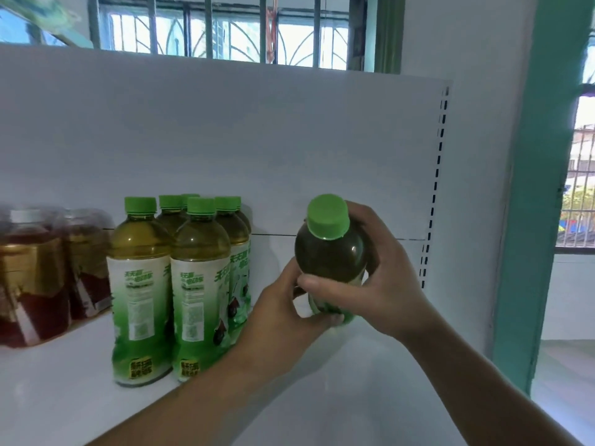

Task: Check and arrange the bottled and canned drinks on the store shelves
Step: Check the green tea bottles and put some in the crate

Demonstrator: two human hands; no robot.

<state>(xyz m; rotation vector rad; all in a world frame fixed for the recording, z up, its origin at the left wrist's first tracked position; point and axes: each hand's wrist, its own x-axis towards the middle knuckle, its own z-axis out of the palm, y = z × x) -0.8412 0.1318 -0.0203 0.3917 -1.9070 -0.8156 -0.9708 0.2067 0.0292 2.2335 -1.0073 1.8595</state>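
1. A person held a bottle [331, 255] of dark green drink in both hands above a white shelf [80, 403], its green cap [328, 217] tipped toward the camera.
2. The right hand [389, 284] gripped the bottle's middle, with the thumb laid across the front and the fingers curled round the far side.
3. The left hand [283, 317] cupped the bottle lower down, its fingers curled about the labelled base, which the hands mostly hid.
4. The bottle hung over the bare right part of the shelf, apart from the stock and in front of the white back panel [225, 140].
5. To its left, a tight cluster of green-capped bottles [141, 284] stood upright on the shelf, two in front and more behind, their white-and-green labels facing out.
6. Farther left, just beside that cluster, stood brown bottles [35, 278], blurred at the frame's edge, one of them showing a white cap.
7. A barred window [225, 33] rose above the back panel, and a green post [528, 188] stood to the right of the shelf.
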